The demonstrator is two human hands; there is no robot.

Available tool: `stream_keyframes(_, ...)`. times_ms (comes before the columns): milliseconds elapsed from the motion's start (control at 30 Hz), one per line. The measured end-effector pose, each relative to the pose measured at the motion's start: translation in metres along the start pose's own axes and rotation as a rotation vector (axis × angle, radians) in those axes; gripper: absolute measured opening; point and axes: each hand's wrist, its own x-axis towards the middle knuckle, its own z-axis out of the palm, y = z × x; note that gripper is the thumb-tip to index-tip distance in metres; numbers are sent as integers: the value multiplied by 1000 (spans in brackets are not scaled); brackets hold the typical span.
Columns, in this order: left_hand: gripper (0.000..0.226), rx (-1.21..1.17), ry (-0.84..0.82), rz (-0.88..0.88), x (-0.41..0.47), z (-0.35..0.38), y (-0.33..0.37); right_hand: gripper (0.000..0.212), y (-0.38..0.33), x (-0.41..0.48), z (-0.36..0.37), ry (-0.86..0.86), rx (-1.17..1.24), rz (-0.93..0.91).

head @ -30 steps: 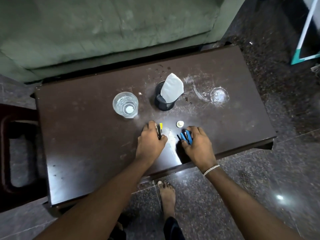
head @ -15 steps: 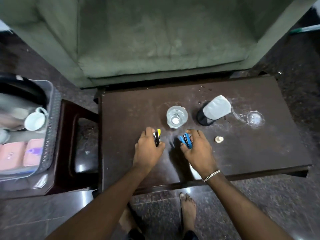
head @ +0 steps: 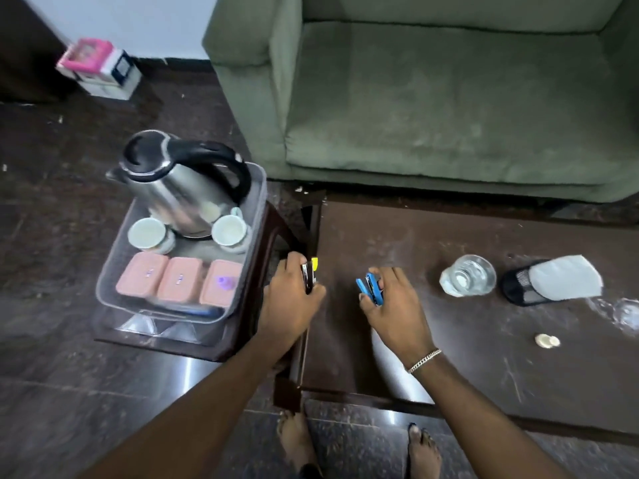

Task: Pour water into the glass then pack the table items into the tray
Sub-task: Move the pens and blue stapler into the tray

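My left hand (head: pixel 290 302) grips a black stapler with a yellow end (head: pixel 308 276) over the left edge of the dark table (head: pixel 484 357). My right hand (head: pixel 394 305) holds a blue stapler (head: pixel 369 289) just above the table. A glass with water (head: pixel 468 275) stands on the table to the right, beside a black mesh holder (head: pixel 522 288) with white paper (head: pixel 567 277) in it. The clear tray (head: pixel 114 271) sits on a stool at the left and holds a steel kettle (head: pixel 176 184), two white cups (head: pixel 148 235) and three pink boxes (head: pixel 179 281).
A small white cap (head: pixel 547 340) lies on the table at the right, near a wet patch (head: pixel 622 312). A green sofa (head: pixel 432 98) stands behind the table. A pink and white box (head: pixel 98 67) sits on the floor far left. My bare feet (head: pixel 297 440) are below.
Both hands have carried the staplers leftward along the table toward its left edge. My view has swung left, bringing the tray with the kettle fully into sight.
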Motion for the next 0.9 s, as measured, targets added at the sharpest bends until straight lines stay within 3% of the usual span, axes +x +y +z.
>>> stream_keyframes(367,42,-2,164,-48,20,-111,-92,44,-130,36,62,-109,70,-158)
stream_keyframes(600,44,71,123,-180,36,-154,-148,47,-197,50,98,-203,89,-249)
stream_keyframes(767,40,110,86,-213,41,-159,-174,47,-241,61,132,-259,-70,-336)
stream_keyframes(900,37,113,148,-205,42,-168,-190,38,-260,64,156,-290,-174,-347)
